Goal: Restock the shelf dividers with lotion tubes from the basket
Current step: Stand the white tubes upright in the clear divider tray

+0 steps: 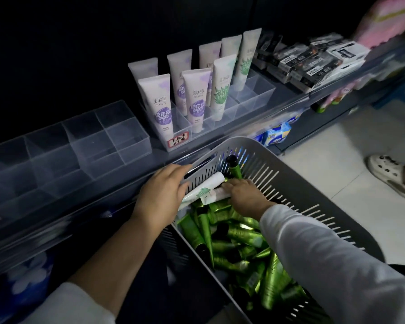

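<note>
A grey slotted basket sits below the shelf edge, full of several green lotion tubes. My left hand grips the basket's near-left rim. My right hand is down inside the basket, holding a white tube with a green leaf print that lies across the pile. On the shelf, a clear divider tray holds several upright white tubes with purple or green labels. A second clear divider tray to the left has bare compartments.
Black-and-white boxes are stacked on the shelf to the right. Blue packets sit on the lower shelf. Someone's foot in a white clog stands on the tiled floor at the right. Pink packaging hangs top right.
</note>
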`<state>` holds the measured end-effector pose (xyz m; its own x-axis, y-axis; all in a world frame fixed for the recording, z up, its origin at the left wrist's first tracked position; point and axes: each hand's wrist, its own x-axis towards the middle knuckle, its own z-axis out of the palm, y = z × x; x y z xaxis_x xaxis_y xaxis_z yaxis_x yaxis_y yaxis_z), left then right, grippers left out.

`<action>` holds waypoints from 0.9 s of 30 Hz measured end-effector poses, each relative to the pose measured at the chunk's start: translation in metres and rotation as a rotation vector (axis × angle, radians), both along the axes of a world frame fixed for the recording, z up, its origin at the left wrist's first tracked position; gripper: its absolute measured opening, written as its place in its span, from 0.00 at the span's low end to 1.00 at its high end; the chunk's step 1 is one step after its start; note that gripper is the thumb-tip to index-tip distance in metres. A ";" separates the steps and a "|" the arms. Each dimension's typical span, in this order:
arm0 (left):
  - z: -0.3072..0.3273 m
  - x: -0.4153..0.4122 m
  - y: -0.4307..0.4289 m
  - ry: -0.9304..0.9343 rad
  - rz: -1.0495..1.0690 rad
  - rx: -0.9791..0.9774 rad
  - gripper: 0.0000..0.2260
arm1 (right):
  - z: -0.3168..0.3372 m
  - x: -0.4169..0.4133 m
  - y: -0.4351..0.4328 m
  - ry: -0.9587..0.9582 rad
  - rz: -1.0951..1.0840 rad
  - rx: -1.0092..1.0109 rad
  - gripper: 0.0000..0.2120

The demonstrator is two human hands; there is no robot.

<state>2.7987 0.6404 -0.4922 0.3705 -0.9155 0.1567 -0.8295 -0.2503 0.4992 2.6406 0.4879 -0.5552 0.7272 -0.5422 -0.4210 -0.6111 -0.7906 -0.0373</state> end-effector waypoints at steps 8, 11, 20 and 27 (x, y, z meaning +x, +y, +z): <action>0.002 -0.003 -0.001 0.001 0.018 0.020 0.19 | 0.008 0.001 0.008 0.047 0.109 -0.064 0.24; 0.002 -0.004 -0.001 0.001 0.018 0.034 0.19 | 0.010 -0.007 0.009 -0.001 0.092 -0.006 0.21; 0.003 -0.005 0.002 -0.042 -0.016 0.032 0.19 | 0.033 -0.046 0.020 -0.622 -0.851 0.956 0.11; 0.008 -0.012 0.003 -0.198 -0.032 0.033 0.20 | 0.066 -0.042 0.033 -0.933 -0.971 1.429 0.03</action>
